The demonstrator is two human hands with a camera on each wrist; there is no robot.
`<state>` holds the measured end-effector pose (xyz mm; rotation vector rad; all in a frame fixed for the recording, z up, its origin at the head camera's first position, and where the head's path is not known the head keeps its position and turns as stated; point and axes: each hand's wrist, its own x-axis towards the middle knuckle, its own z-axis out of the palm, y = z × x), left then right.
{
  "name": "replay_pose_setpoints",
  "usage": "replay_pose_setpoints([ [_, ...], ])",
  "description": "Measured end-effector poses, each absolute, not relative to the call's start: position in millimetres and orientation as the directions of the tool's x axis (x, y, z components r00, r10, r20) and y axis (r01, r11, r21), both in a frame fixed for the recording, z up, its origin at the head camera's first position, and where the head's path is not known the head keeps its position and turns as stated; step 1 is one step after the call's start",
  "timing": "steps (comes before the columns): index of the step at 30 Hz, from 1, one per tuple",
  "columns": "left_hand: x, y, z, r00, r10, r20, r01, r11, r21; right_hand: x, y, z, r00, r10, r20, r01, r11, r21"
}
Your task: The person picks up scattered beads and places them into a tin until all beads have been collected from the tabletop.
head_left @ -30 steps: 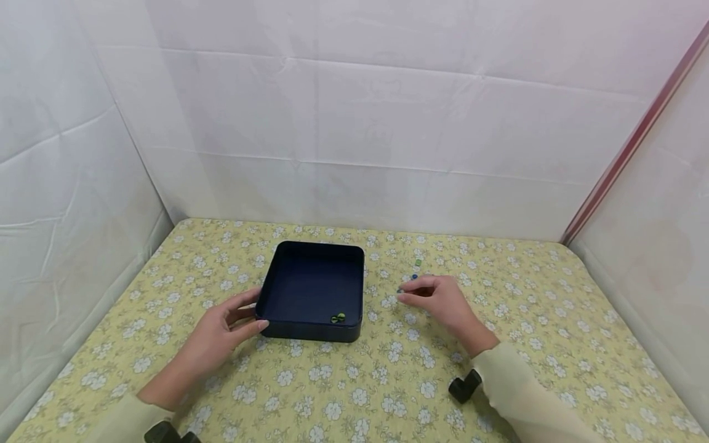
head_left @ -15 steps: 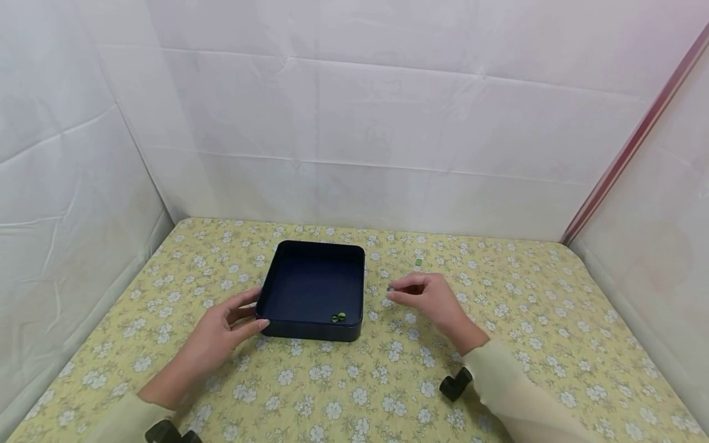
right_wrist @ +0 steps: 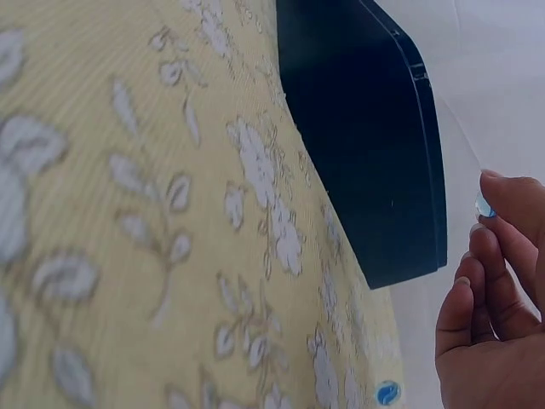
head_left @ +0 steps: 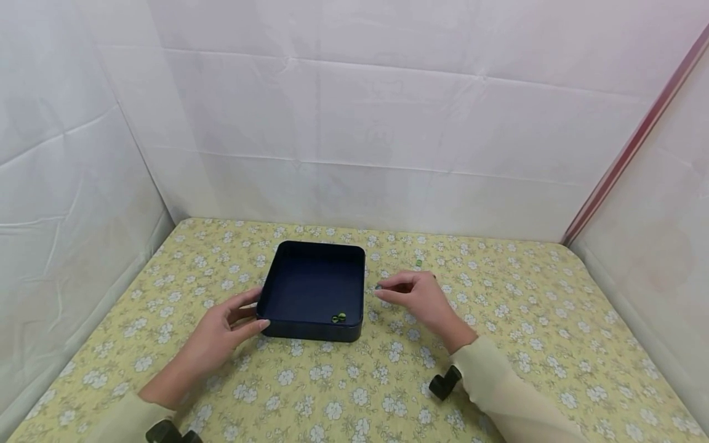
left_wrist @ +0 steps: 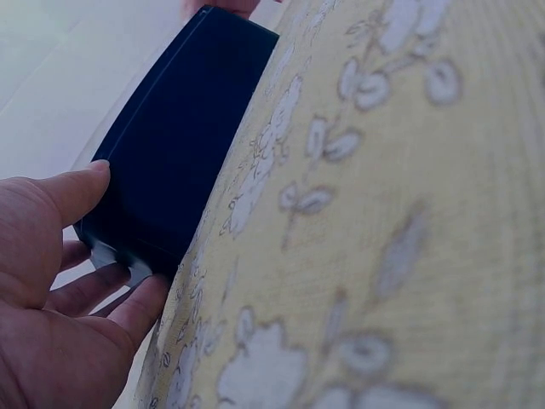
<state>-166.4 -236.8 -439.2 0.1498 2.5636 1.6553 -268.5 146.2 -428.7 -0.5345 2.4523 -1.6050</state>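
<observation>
A dark navy rectangular tray (head_left: 312, 331) rests on the table. My left hand (head_left: 216, 329) grips its near left corner, thumb at the front wall and fingers along the left side. Near the tray's right wall, my right hand (head_left: 429, 301) pinches a small clear-and-blue glass marble (right_wrist: 484, 204) between thumb and index finger. Another blue-swirled marble (right_wrist: 387, 393) lies on the cloth in the right wrist view; in the head view my right hand hides it. Two small green pieces (head_left: 338, 318) sit in the tray's near right corner.
Beyond my right hand lies a small green piece (head_left: 418, 263) on the yellow floral tablecloth (head_left: 532, 320). White sheeting (head_left: 354, 123) encloses the table at the back and on both sides.
My right hand has moved left toward the tray, carrying the pinched marble off the cloth. The left hand and the tray have stayed in place.
</observation>
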Motion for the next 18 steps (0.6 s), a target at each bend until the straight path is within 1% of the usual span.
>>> replay_pose_setpoints([
  [9,-166,-236,-438,-0.993,0.116,-0.026,0.024,0.41,0.912,-269,134,-425,-0.915,-0.398,0.07,-0.216,0.333,-0.918],
  [18,-167,-236,-439,-0.993,0.119,-0.012,0.038,0.407,0.913,-268,121,-422,-0.916,-0.397,0.055,-0.189,0.307,-0.933],
])
